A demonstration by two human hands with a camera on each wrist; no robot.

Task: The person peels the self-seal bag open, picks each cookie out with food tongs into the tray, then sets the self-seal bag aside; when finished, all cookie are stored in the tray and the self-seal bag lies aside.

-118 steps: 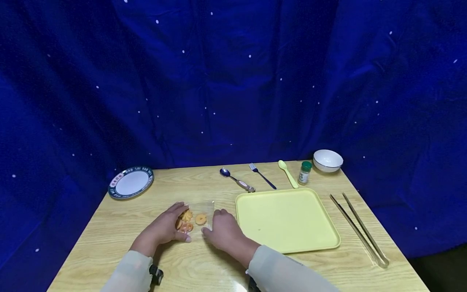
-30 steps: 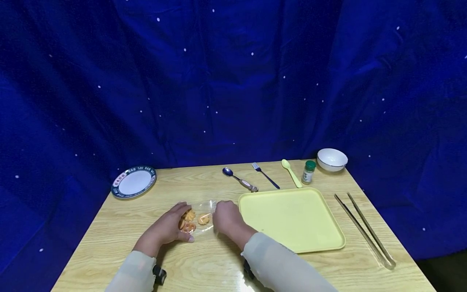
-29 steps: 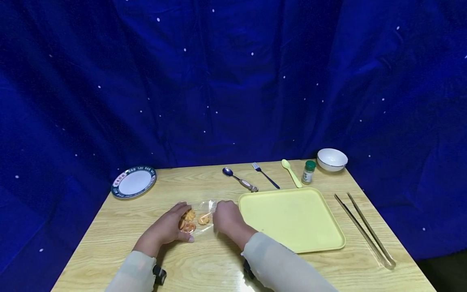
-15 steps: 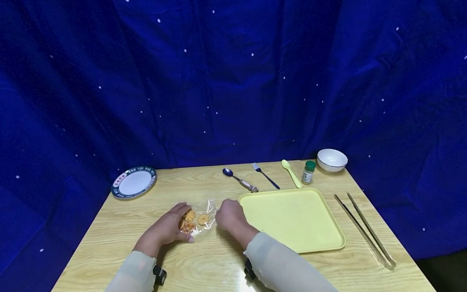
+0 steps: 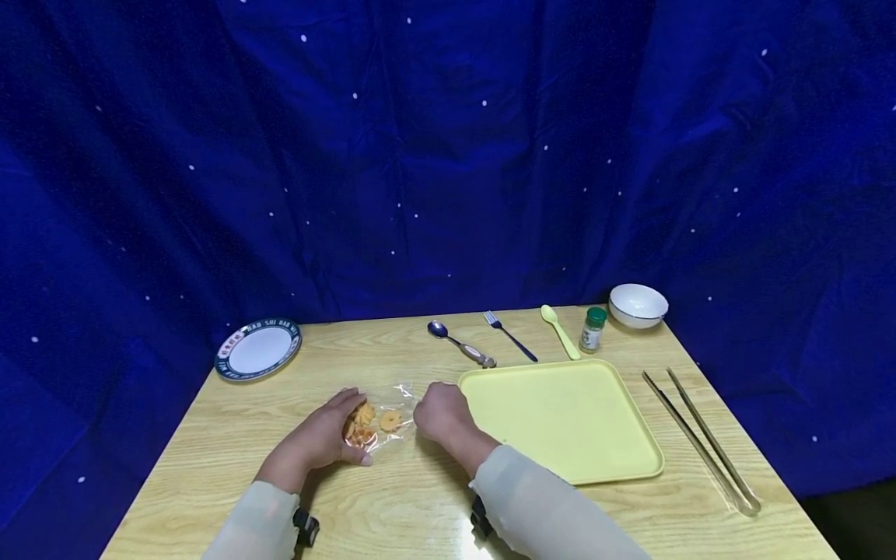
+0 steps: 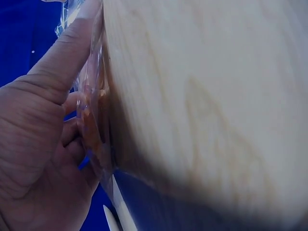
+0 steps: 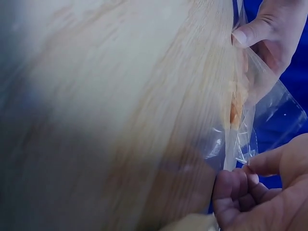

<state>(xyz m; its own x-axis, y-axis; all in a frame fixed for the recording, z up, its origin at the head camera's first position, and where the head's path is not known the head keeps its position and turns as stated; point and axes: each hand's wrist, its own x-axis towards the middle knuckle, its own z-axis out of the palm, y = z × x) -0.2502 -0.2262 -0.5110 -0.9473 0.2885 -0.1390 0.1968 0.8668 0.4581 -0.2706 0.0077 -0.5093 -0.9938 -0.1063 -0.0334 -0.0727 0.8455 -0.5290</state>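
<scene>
A clear plastic bag [image 5: 400, 395] with several cookies [image 5: 390, 421] in it lies on the wooden table, left of the yellow tray. My left hand [image 5: 318, 435] grips the bag's left end, thumb on the near side and fingers on the far side. In the left wrist view the thumb of this left hand [image 6: 36, 125] lies along the crinkled film. My right hand [image 5: 442, 412], fingers curled, pinches the bag's right edge. Seen from the right wrist, thumb and forefinger of the right hand [image 7: 269, 187] meet on the film, and a loose flap of the bag [image 7: 281, 113] stands up behind.
Right of the hands lies the yellow tray [image 5: 560, 420], with metal tongs [image 5: 700, 443] beyond it. Behind stand a dark spoon [image 5: 458, 342], a fork [image 5: 511, 337], a yellow spoon [image 5: 560, 332], a green-capped jar [image 5: 592, 330] and a white bowl [image 5: 638, 306]. A rimmed plate [image 5: 258, 349] sits back left.
My right hand has moved slightly right and its fingers have curled in tighter at the bag's edge. The film there has shifted and crinkled. My left hand has stayed on the bag.
</scene>
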